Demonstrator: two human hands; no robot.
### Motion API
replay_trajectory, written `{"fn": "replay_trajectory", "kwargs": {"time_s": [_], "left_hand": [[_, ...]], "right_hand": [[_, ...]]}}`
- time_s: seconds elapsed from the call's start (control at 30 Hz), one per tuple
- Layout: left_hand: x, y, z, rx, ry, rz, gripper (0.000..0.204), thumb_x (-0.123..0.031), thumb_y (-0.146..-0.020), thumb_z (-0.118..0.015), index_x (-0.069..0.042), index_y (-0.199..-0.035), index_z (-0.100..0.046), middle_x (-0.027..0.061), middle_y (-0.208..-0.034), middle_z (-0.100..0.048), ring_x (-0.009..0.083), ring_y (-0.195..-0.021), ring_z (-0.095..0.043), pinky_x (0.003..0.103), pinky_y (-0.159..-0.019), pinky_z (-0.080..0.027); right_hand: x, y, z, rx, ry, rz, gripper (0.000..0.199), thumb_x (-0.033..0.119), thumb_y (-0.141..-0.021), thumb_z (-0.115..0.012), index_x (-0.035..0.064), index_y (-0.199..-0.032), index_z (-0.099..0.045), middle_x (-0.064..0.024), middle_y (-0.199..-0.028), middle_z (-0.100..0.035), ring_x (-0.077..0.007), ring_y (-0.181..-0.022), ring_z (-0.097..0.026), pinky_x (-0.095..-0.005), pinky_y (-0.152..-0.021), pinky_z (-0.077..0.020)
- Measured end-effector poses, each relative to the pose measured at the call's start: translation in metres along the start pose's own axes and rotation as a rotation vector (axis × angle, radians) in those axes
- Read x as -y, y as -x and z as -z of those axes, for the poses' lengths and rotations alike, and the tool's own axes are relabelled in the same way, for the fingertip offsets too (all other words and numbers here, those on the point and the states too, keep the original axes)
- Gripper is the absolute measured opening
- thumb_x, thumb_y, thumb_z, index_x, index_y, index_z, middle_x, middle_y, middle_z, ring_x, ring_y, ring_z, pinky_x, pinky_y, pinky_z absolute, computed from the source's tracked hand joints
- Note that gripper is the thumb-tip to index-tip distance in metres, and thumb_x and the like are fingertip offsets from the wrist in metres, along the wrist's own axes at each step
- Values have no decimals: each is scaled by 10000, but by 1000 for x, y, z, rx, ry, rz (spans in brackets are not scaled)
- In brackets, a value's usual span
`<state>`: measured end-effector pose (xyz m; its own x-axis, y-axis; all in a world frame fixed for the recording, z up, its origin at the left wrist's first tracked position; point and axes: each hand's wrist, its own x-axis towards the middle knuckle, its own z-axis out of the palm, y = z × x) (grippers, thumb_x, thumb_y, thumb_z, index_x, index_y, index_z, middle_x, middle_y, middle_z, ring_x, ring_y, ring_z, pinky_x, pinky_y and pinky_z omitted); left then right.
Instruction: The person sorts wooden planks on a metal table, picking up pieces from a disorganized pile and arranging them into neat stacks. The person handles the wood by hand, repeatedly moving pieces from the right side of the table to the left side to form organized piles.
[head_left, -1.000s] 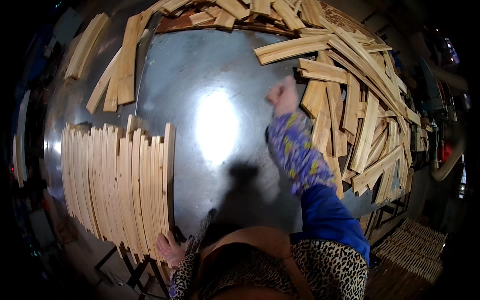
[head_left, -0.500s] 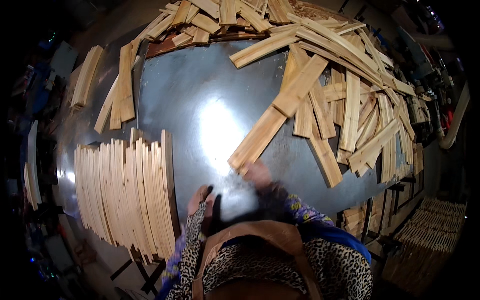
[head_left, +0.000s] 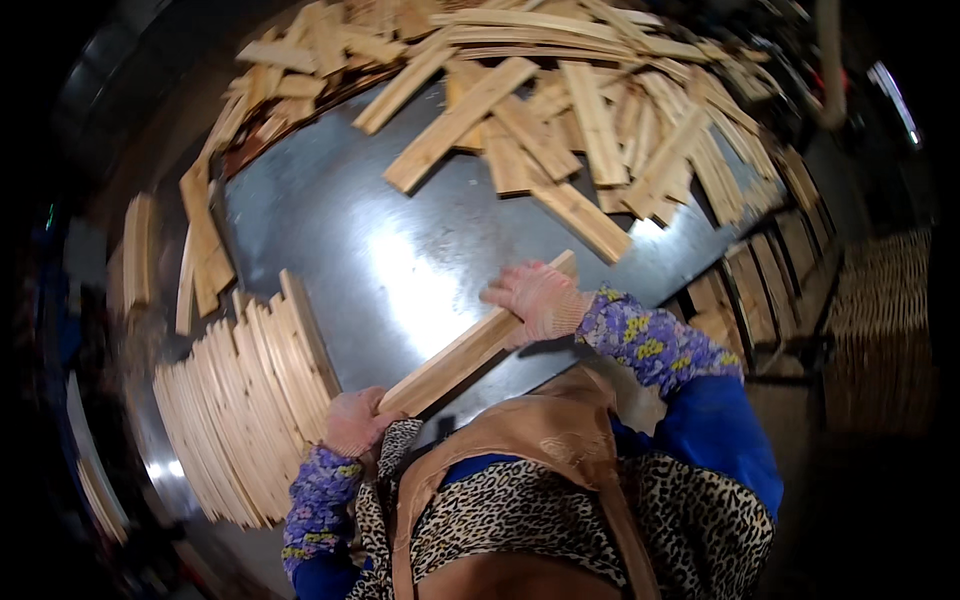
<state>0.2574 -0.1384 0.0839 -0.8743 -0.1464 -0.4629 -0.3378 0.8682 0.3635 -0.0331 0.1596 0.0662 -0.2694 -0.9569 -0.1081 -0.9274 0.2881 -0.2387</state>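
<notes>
A pale wooden board (head_left: 462,358) lies at a slant in front of me, from near my body on the left up to the right. My left hand (head_left: 357,422) grips its near left end, thumb along the board. Toward the other end, my right hand (head_left: 540,300) reaches across the board, its fingers over the far edge. Both hands wear thin, light pinkish gloves. Just left of my left hand, a row of boards (head_left: 240,405) stands packed side by side with uneven ends.
Loose boards (head_left: 590,120) are heaped along the far and right sides of the shiny metal table (head_left: 330,240). A few boards (head_left: 205,240) lie at its left edge, beside a small stack (head_left: 138,250). Stacked wood (head_left: 880,330) stands off to the right.
My right hand has brought one board from the loose pile back toward my body. My left hand now holds its near end. The view has shifted, too.
</notes>
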Motion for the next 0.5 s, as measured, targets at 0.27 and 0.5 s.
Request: {"fn": "replay_trajectory", "kwargs": {"time_s": [0.27, 0.5], "left_hand": [[-146, -115, 3, -936, -39, -363, 598, -134, -831, -879, -45, -1388, -678, 194, -1358, -674, 389, -1229, -649, 553, -1152, -464], [-363, -247, -135, -451, 449, -232, 623, -135, -874, -875, 18, -1431, -640, 217, -1353, -691, 377, -1240, -672, 453, -1098, -534]], "right_hand": [[-116, 212, -17, -240, -546, -847, 503, 535, -969, -703, 91, -1193, -773, -206, -1151, -774, -402, -1117, -730, -476, -985, -571], [-355, 471, -151, -1779, -917, -1248, 381, 258, -1039, -786, -40, -1266, -718, -142, -1152, -778, -241, -1062, -713, -349, -945, -578]]}}
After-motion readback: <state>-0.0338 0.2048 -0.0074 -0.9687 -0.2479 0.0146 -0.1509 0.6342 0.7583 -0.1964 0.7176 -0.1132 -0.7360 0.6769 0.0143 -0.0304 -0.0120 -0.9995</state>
